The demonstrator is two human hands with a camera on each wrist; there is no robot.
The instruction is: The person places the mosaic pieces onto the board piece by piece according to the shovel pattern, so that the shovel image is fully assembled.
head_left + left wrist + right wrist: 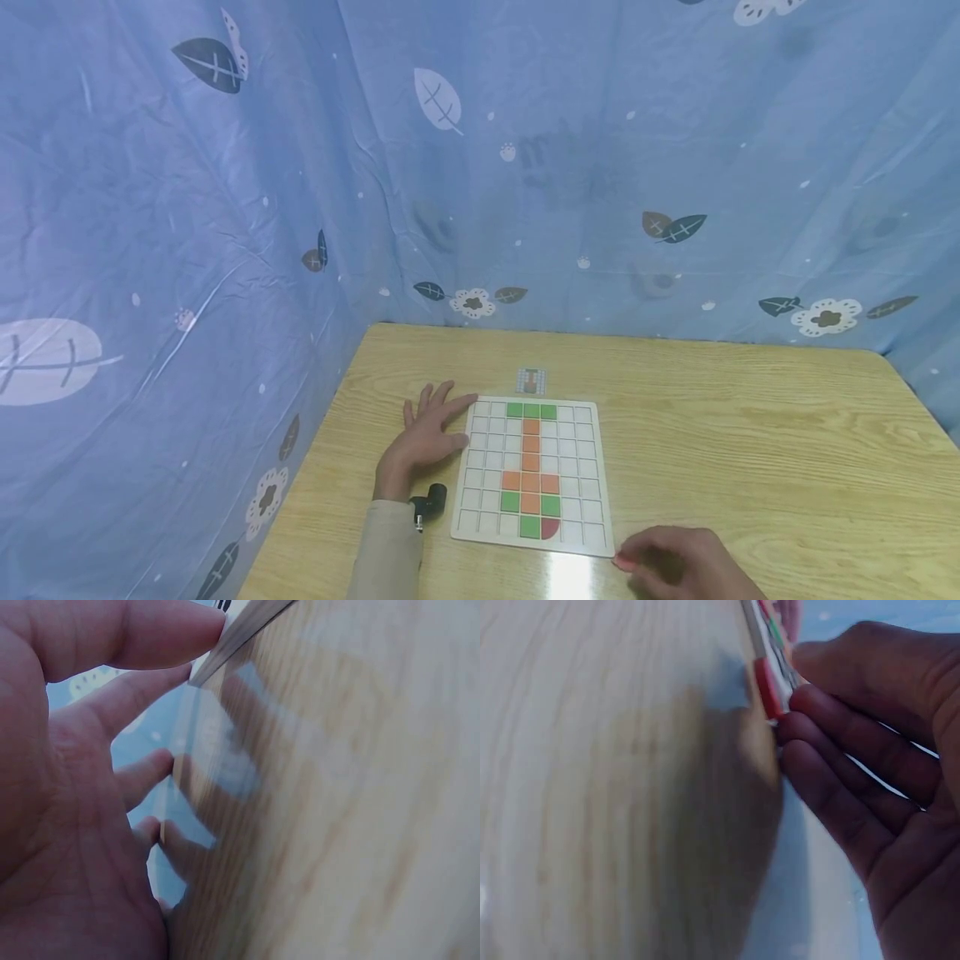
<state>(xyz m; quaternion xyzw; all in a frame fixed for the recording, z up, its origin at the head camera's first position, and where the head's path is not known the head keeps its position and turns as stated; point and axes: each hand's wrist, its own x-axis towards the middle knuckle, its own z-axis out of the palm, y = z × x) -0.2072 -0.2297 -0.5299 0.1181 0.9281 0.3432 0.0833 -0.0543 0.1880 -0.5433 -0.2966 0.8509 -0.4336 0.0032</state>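
A white square grid board (582,467) lies on the wooden table, with green tiles (532,411) along its top row and orange tiles (531,443) running down the middle. More green tiles flank the lower orange ones. One red rounded tile (551,528) sits in the bottom row beside a green tile. Fingers spread, my left hand (426,440) touches the board's left edge with thumb and index finger. By the lower right corner, my right hand (678,560) pinches another red tile (767,688) between thumb and fingertips; the fingers partly hide it.
A small picture card (531,381) with a similar pattern lies just beyond the board. A black wrist device (431,502) shows beside the left sleeve. Blue patterned curtain (570,167) hangs behind and to the left of the table (735,433).
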